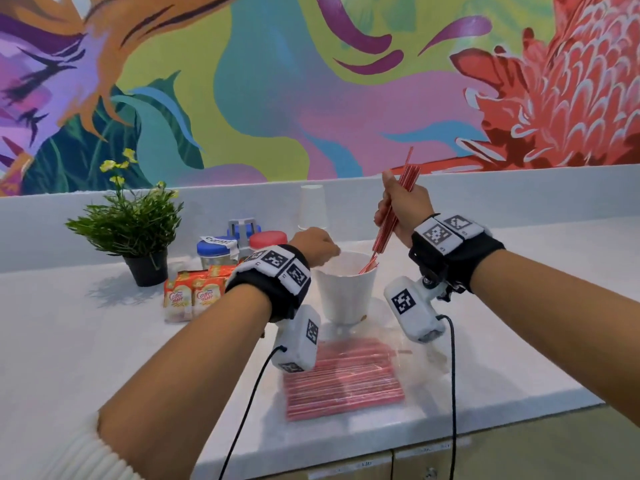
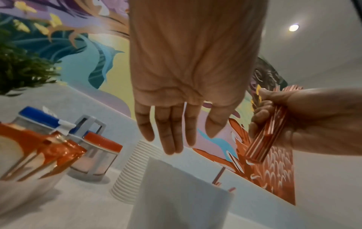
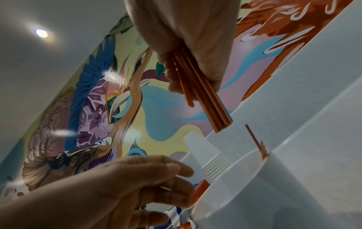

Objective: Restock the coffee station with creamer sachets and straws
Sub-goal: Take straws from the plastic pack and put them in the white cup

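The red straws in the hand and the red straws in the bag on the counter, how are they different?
The bunch of red straws in the right hand stands nearly upright above the white plastic cup; the red straws in the clear plastic bag lie flat on the white counter. The held bunch is small, the bagged pile far bigger. The held ones are loose, the others wrapped. Both are thin and red.

Red-white striped straws (image 1: 398, 206); white cup (image 1: 346, 289); orange sachets (image 1: 192, 296); blue, red jar lids.

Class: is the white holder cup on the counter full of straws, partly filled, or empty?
Nearly empty. Only a few red straws lean inside the white holder cup; the right hand holds a bundle of straws above it.
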Demonstrator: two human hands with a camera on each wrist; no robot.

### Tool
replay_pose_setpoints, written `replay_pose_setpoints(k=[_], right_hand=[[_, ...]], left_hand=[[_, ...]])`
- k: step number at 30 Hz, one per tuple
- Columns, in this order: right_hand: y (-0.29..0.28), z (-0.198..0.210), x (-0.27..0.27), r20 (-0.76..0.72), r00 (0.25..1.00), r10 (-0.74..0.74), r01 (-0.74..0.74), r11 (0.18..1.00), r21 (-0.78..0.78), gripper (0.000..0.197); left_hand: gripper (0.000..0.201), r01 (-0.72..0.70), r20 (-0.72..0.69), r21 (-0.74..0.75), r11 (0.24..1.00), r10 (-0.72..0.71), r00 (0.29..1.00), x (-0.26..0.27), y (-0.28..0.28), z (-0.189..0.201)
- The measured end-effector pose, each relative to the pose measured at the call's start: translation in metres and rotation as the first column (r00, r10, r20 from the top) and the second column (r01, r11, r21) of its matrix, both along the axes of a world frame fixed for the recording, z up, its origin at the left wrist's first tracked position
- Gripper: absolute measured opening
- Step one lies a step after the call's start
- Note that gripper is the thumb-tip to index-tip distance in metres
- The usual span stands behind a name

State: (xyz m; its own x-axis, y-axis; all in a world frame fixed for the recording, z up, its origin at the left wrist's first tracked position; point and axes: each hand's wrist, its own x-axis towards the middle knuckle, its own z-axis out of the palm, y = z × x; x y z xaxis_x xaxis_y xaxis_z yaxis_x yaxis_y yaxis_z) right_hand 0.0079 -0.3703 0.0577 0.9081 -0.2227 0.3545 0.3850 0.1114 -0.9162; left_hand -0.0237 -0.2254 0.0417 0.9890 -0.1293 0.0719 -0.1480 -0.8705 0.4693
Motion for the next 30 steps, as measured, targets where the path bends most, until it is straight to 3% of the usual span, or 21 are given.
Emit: replay_pose_setpoints(k=[4, 8, 13, 15, 19, 24, 28, 30], right_hand=[[0.023, -0.010, 0.030, -0.067, 0.996, 0.054, -0.054, 0.999, 0.001, 0.048], [0.042, -0.039, 0.049, -0.182, 0.975, 0.124, -0.132, 0.991, -0.034, 0.042], [0.047, -0.061, 0.064, -0.348, 0.926, 0.151, -0.208, 0.969, -0.136, 0.031], [0.045, -0.056, 0.064, -0.391, 0.912, 0.124, -0.245, 0.930, -0.275, 0.026], [0.043, -0.044, 0.061, -0.300, 0.952, -0.066, -0.180, 0.672, -0.718, 0.033], [0.046, -0.018, 0.039, 0.021, 0.987, -0.158, 0.076, 0.352, -0.933, 0.029], [0.049, -0.021, 0.022, -0.139, 0.981, -0.138, -0.123, 0.118, -0.985, 0.024], [0.048, -0.033, 0.021, -0.204, 0.970, -0.131, -0.198, 0.063, -0.978, 0.029]], left_hand=[[0.032, -0.120, 0.018, -0.020, 0.993, 0.120, 0.993, 0.046, 0.003, -0.012], [0.034, -0.168, -0.029, -0.164, 0.972, 0.165, 0.986, 0.087, 0.003, -0.034], [0.033, -0.127, -0.098, -0.474, 0.871, 0.091, 0.991, 0.104, 0.009, -0.051], [0.031, -0.101, -0.133, -0.544, 0.833, 0.033, 0.991, 0.109, 0.014, -0.057], [0.035, -0.094, -0.137, -0.610, 0.787, 0.013, 0.991, 0.108, 0.017, -0.064], [0.032, -0.107, -0.078, -0.567, 0.817, 0.075, 0.994, 0.095, 0.011, -0.062], [0.037, -0.116, -0.061, -0.501, 0.858, 0.098, 0.993, 0.089, 0.010, -0.062], [0.035, -0.102, -0.063, -0.490, 0.866, 0.081, 0.995, 0.088, 0.012, -0.062]])
